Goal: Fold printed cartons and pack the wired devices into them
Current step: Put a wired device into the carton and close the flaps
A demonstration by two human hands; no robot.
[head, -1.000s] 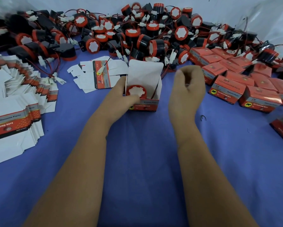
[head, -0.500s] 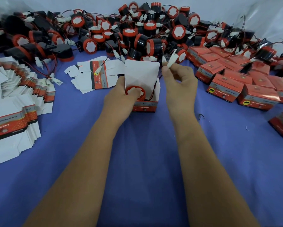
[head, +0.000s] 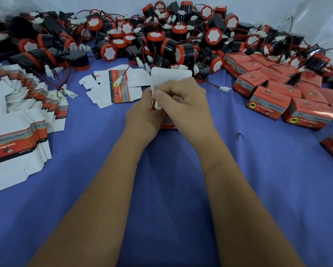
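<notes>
Brightness: even and moderately bright, cool tint.
Source: diffuse, from overhead; exact direction cannot be told.
Shadows: soft and faint beneath the forearms (head: 108, 199) on the blue cloth (head: 171, 170).
Glare: sheen on closed cartons (head: 267, 102) at 3 o'clock.
Blur: slight softness throughout; carton print barely legible.
Distortion: wide-angle bowing toward 9 and 3 o'clock edges.

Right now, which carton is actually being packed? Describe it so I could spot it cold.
On the blue table, look centre, just in front of the heap of red-and-black devices. The open carton sits between the left hand and right hand; unlike the closed cartons at right, its white lid flap stands upright.
</notes>
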